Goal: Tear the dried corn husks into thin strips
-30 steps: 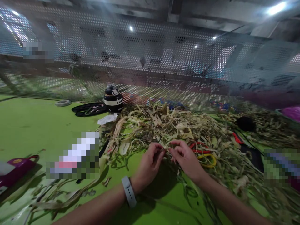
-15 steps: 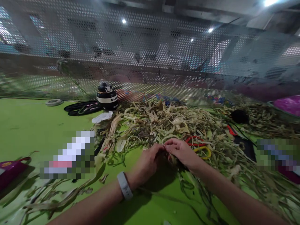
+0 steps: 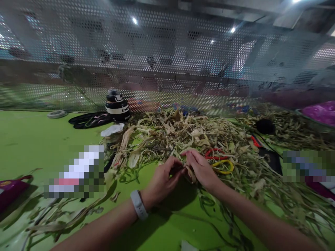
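Observation:
My left hand (image 3: 164,179), with a pale watch band (image 3: 139,205) on its wrist, has its thumb and fingers curled together above the green tabletop (image 3: 180,216). Facing it, my right hand (image 3: 201,170) bends its fingers inward, and the fingertips of both hands meet. A small tan strip of dried husk (image 3: 192,175) shows between them, partly hidden by the fingers. Just beyond lies a heap of dried husks (image 3: 167,130). Close to my right hand are a yellow-handled loop (image 3: 230,166) and a red-handled one (image 3: 215,153), half buried in strips.
A black bottle (image 3: 117,106) stands by the perforated metal screen (image 3: 157,59). White tissue (image 3: 112,129), a black mesh item (image 3: 89,120) and a roll of tape (image 3: 57,114) lie on the left. A purple pouch (image 3: 15,191) sits far left; a purple bag (image 3: 320,113) is at right.
My right fingers have shifted from a fingertip pinch to lying over the husk strip. My left hand has opened its curl slightly, and the tan strip shows more. The view has shifted a little.

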The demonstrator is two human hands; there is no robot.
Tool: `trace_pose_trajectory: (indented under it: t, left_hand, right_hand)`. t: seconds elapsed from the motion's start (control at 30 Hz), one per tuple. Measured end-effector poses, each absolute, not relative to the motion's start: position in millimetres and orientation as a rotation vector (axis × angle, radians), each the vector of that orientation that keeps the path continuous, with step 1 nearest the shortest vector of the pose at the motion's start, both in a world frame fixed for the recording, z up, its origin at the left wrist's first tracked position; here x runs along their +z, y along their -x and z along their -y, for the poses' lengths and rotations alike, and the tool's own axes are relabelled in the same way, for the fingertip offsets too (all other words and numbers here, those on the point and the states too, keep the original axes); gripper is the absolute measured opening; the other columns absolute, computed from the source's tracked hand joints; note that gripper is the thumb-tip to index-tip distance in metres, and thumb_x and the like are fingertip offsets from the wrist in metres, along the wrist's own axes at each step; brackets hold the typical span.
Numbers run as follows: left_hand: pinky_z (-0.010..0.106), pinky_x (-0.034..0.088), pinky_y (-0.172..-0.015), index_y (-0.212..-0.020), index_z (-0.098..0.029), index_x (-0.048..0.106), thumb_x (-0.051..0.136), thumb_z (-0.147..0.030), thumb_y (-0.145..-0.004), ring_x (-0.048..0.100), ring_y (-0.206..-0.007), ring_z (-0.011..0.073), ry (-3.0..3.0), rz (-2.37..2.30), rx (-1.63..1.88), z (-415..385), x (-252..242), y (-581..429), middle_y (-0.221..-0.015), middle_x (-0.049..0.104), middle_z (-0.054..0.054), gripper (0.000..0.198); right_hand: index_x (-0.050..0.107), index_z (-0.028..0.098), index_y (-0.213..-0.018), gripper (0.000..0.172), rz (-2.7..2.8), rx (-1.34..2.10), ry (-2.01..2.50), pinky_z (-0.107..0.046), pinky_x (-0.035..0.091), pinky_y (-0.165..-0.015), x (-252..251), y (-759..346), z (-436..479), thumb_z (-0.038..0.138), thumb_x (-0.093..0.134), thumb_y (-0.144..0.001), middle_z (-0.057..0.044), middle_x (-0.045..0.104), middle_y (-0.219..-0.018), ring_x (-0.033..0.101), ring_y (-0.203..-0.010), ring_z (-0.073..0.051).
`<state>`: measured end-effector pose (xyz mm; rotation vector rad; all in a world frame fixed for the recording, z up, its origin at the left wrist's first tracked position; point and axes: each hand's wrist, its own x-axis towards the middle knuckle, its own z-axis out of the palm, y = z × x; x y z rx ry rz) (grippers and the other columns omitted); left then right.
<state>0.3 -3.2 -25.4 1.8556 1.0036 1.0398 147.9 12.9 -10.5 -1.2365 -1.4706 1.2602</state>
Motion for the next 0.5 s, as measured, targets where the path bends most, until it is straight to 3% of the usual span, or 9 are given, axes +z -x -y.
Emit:
trace_pose_trajectory:
  t: [0.1,0.2,0.5]
  left_hand:
    - [0.021,0.044,-0.061,-0.086,-0.021,0.048,0.047,-0.029,-0.085,0.055,-0.068,0.0124,-1.796,-1.062,1.054,1.8,-22.5,0.7,-0.076,0.058,-0.001,0.008]
    - [0.021,0.043,-0.059,-0.084,-0.02,0.047,0.046,-0.03,-0.085,0.052,-0.067,0.012,-1.735,-1.105,1.089,-2.1,-21.0,2.7,-0.074,0.054,-0.001,0.01]
    - [0.024,0.044,-0.062,-0.085,-0.02,0.046,0.048,-0.029,-0.084,0.054,-0.069,0.0127,-1.761,-1.215,1.196,-11.2,-23.7,6.8,-0.076,0.056,-0.001,0.009]
  right_hand:
    - [0.054,0.018,-0.094,0.028,1.506,1.208,1.248,-0.022,0.039,-0.054,-0.4,-149.3,-11.1,0.041,0.04,-0.087,0.004,0.043,-0.062,0.047,-0.057,-0.011]
    - [0.052,0.017,-0.099,0.022,1.491,1.263,1.256,-0.022,0.037,-0.053,7.5,-151.9,-9.5,0.032,0.045,-0.083,0.004,0.049,-0.065,0.047,-0.058,-0.011]
    - [0.046,0.019,-0.107,0.04,1.606,1.223,1.205,-0.022,0.037,-0.053,8.5,-156.8,-11.4,0.027,0.062,-0.072,0.003,0.055,-0.071,0.048,-0.059,-0.01]
